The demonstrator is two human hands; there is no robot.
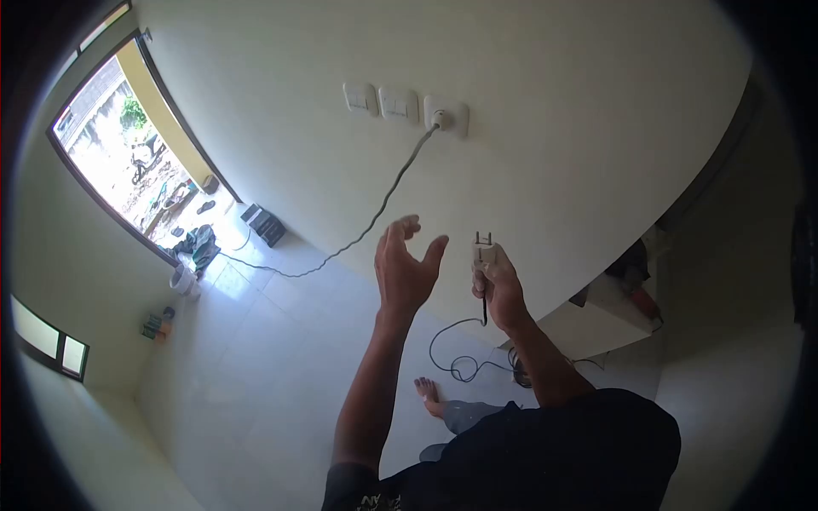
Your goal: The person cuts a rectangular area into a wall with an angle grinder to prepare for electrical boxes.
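The right hand (498,285) grips a white plug (484,252) upright, prongs pointing up toward twelve o'clock; the wall socket (447,116) lies at eleven o'clock from it, already occupied. The left hand (405,268) hovers spread, empty, just beside.

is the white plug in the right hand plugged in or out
Out: the white plug is held in the right hand, prongs bare, away from the wall socket.
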